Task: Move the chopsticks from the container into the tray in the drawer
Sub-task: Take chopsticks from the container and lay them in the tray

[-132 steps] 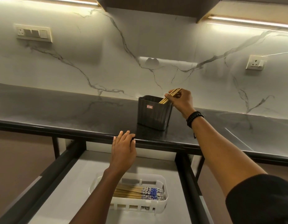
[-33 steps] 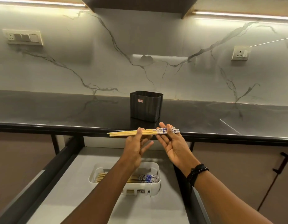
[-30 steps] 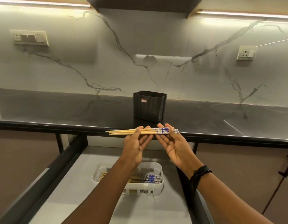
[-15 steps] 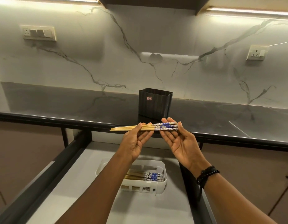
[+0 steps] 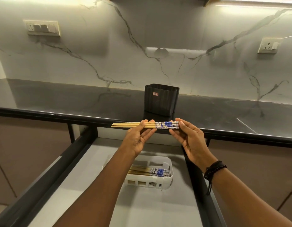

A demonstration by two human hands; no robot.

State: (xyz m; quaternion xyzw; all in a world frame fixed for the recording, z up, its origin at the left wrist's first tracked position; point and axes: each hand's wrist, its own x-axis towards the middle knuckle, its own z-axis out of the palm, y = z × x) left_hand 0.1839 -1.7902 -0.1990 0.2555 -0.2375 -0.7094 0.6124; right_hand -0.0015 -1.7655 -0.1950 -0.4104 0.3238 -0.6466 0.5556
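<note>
Forearms stretched forward, left hand (image 5: 138, 137) and right hand (image 5: 190, 140) palms up, both pinching the chopsticks (image 5: 166, 125) level above the tray (image 5: 170, 163) (more lie inside), long axis crosswise, tapered tips pointing left, container (image 5: 160, 100) behind.

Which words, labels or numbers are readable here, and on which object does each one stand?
The sticker on the black container: red and white, too blurred to read.
The held chopsticks: blue pattern only, no letters.
No other text is readable.
</note>
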